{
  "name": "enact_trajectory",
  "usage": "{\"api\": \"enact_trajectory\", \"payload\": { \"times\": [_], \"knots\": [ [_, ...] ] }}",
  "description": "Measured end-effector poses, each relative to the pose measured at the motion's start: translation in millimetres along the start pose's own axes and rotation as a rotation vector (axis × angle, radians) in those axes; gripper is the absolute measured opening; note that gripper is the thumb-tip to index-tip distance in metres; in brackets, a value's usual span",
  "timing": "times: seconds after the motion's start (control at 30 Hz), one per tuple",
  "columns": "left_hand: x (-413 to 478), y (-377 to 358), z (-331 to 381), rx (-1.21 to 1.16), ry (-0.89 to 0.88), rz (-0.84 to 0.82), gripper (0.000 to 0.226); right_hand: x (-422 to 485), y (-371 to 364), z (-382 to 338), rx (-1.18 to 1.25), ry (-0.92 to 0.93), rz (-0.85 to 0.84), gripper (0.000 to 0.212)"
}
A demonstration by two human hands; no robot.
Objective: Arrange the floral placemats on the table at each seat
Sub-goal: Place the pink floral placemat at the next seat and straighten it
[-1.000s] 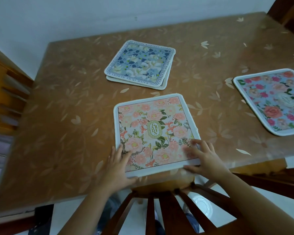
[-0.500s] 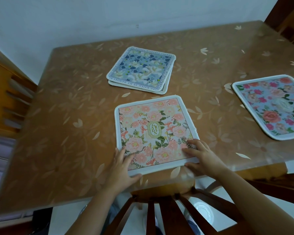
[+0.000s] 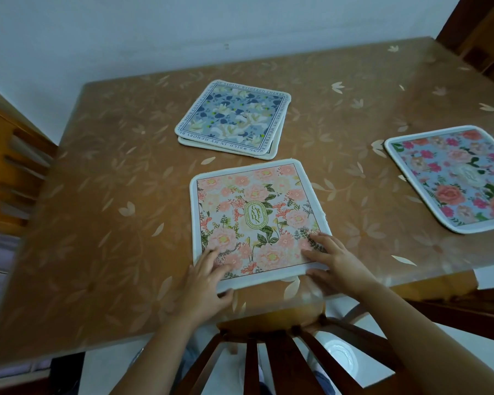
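Note:
A pink floral placemat [image 3: 254, 212] lies flat near the front edge of the brown table [image 3: 111, 209]. My left hand [image 3: 204, 283] rests on its near left corner with fingers spread flat. My right hand [image 3: 332, 260] rests on its near right corner, fingers straight on top and thumb at the mat's front edge. A stack of blue floral placemats [image 3: 234, 118] sits farther back in the middle. Another placemat with red and pink roses on blue [image 3: 457, 178] lies at the right side, cut off by the frame edge.
A dark wooden chair back [image 3: 268, 360] stands right in front of me below the table edge. A wooden chair [image 3: 12, 172] sits at the left side and another [image 3: 485, 41] at the far right corner. A white wall runs behind the table.
The pink placemat has slid slightly away from the table's front edge under both hands. My fingers lie a little farther onto the mat. The camera has tilted so the table appears lower in view.

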State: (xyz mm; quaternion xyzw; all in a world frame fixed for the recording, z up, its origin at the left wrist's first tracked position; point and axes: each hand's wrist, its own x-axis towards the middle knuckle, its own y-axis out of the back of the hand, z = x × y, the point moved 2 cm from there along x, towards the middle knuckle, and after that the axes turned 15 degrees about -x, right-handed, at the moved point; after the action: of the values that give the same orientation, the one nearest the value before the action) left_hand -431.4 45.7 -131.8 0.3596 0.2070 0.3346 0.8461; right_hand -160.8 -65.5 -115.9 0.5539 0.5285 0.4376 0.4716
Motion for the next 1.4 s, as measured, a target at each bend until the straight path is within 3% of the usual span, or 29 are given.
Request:
{"api": "enact_trajectory", "payload": {
  "times": [0.23,0.4,0.53,1.4],
  "knots": [
    [0.9,0.2,-1.6,-0.008,-0.027,0.048,0.047,2.3,2.4,-2.3,-0.026,0.004,-0.027,0.039],
    [2.7,-3.2,1.1,0.003,-0.048,0.086,0.046,2.3,2.1,-6.1,-0.059,0.056,0.114,0.034],
    [2.7,-3.7,1.3,-0.006,-0.056,0.121,0.044,-0.1,-4.0,-3.3,-0.026,0.006,0.124,0.04],
    [-1.8,6.9,9.7,0.042,0.026,0.015,0.044,-2.6,-2.4,-20.4,0.008,-0.196,0.061,0.039]
  ]
}}
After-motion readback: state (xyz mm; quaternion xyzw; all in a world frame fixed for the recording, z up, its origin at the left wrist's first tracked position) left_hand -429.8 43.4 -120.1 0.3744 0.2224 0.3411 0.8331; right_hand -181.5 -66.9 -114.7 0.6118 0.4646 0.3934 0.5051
